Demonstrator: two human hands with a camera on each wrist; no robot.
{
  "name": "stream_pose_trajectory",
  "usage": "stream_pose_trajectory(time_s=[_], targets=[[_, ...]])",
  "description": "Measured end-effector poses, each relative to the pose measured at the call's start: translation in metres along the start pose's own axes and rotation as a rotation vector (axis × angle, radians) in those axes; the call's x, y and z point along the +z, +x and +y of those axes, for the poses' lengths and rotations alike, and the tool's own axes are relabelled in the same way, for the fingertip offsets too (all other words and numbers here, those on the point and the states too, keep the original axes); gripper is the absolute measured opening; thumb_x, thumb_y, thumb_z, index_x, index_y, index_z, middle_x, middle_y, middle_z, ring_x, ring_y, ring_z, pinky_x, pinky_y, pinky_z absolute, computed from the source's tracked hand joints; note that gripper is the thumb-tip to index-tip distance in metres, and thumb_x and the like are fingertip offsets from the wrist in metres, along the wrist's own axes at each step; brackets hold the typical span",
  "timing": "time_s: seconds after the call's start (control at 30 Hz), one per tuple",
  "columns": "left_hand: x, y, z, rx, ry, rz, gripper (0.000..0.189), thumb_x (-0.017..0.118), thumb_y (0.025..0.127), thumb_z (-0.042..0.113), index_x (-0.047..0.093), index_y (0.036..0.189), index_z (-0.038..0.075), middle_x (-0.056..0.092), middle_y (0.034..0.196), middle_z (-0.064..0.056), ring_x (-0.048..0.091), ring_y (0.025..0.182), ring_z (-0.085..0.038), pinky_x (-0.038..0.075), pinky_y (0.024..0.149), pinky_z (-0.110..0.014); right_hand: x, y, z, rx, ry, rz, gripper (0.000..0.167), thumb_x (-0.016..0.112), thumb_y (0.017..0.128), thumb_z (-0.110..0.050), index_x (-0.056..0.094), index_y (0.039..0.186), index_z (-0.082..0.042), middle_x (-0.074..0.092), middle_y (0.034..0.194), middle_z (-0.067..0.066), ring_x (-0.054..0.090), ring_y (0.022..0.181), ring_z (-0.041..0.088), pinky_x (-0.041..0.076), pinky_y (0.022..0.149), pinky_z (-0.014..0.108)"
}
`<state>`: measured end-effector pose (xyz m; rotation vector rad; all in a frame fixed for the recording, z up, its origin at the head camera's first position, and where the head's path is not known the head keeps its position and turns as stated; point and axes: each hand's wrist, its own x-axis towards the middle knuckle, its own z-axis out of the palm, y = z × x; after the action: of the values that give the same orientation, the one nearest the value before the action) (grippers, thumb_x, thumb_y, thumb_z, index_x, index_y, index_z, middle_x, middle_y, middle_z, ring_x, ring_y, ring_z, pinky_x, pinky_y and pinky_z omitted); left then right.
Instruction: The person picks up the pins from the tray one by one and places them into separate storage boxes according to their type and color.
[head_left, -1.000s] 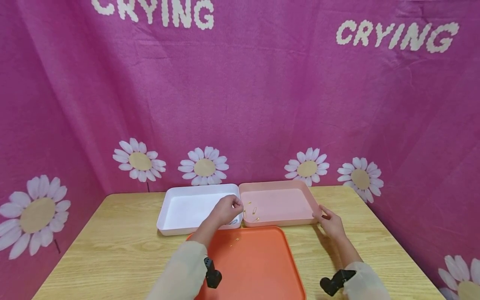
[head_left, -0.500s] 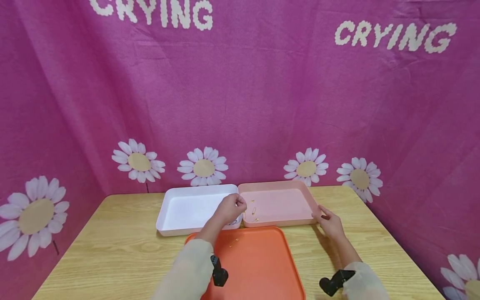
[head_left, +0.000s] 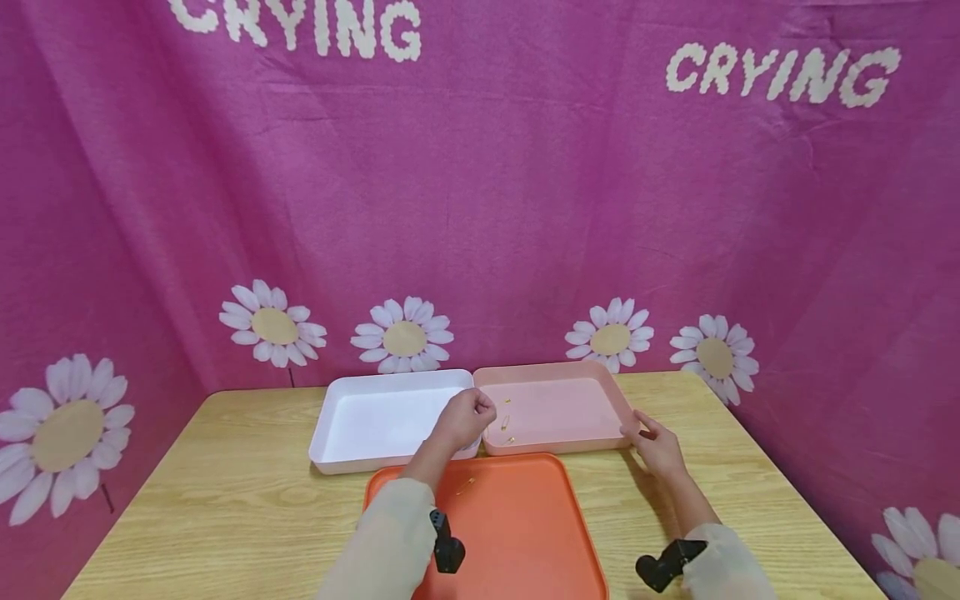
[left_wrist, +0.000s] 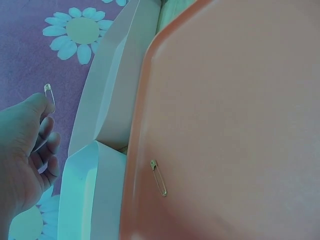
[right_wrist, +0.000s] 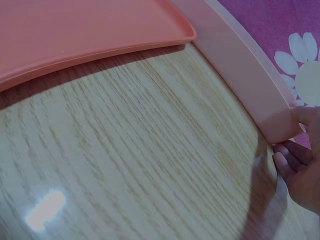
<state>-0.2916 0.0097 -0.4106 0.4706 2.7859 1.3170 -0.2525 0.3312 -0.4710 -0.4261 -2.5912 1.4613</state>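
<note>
In the left wrist view, my left hand (left_wrist: 25, 150) pinches a gold safety pin (left_wrist: 48, 93) between thumb and forefinger, the pin's head pointing up. From the head view, this left hand (head_left: 461, 419) hovers where the white tray (head_left: 321, 437) meets the pink tray (head_left: 630, 408). Several gold safety pins (head_left: 505, 423) lie in the left part of the pink tray. Another safety pin (left_wrist: 159, 179) lies on the orange tray (left_wrist: 230, 120). My right hand (right_wrist: 305, 165) grips the pink tray's near right corner, thumb against the wall and fingers at the bottom edge.
All the trays sit on a wooden table (head_left: 225, 483), the orange one in front of the white and pink ones. Behind the table hangs a purple cloth (head_left: 517, 208) printed with daisies. A small black camera (head_left: 447, 546) is strapped to each sleeve.
My left hand has shifted slightly to the right, toward the pink tray. The right hand has stayed at the pink tray's corner.
</note>
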Motion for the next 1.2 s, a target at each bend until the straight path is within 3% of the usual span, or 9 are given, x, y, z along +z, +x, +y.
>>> stream_pose_trajectory(time_s=[0.23,0.33,0.53,0.93,1.2], targets=[[0.002,0.0,-0.001,0.023,0.017,-0.015,0.017,0.058,0.088,0.013,0.06,0.099,0.001,0.057,0.084,-0.006,0.048,0.073,-0.015,0.042,0.07,-0.028,0.001,0.0,0.0,0.003,0.004,-0.002,0.057,0.057,0.093,-0.023,0.037,0.14,0.002,0.052,0.122,0.033,0.053,0.086,0.012,0.041,0.067,0.014],[0.002,-0.001,-0.002,0.009,0.026,-0.032,0.022,0.06,0.09,0.017,0.061,0.105,0.001,0.057,0.088,-0.008,0.048,0.076,-0.017,0.041,0.071,-0.029,0.002,0.0,0.0,0.002,0.004,-0.001,0.057,0.057,0.093,-0.023,0.037,0.14,0.001,0.052,0.122,0.034,0.053,0.089,0.016,0.041,0.067,0.014],[0.001,-0.003,-0.009,0.01,0.053,-0.033,0.017,0.061,0.09,0.019,0.062,0.098,0.004,0.056,0.085,-0.005,0.048,0.076,-0.016,0.041,0.07,-0.028,0.002,0.002,0.001,0.007,-0.001,0.002,0.058,0.057,0.093,-0.025,0.037,0.14,0.001,0.051,0.123,0.033,0.053,0.097,0.025,0.041,0.068,0.015],[-0.004,-0.009,-0.018,-0.01,0.012,-0.046,0.016,0.063,0.089,0.02,0.063,0.095,0.005,0.056,0.081,-0.004,0.047,0.073,-0.014,0.041,0.061,-0.022,0.0,-0.002,-0.003,0.025,0.03,-0.005,0.059,0.058,0.093,-0.026,0.036,0.141,0.0,0.05,0.125,0.031,0.051,0.089,0.014,0.041,0.067,0.014],[-0.009,-0.016,-0.026,0.024,0.026,-0.021,0.016,0.064,0.088,0.02,0.064,0.093,0.004,0.056,0.079,-0.004,0.047,0.07,-0.013,0.04,0.062,-0.024,0.001,0.0,-0.001,0.026,0.03,-0.024,0.06,0.056,0.093,-0.027,0.034,0.142,0.0,0.045,0.132,0.034,0.053,0.102,0.025,0.041,0.068,0.014]])
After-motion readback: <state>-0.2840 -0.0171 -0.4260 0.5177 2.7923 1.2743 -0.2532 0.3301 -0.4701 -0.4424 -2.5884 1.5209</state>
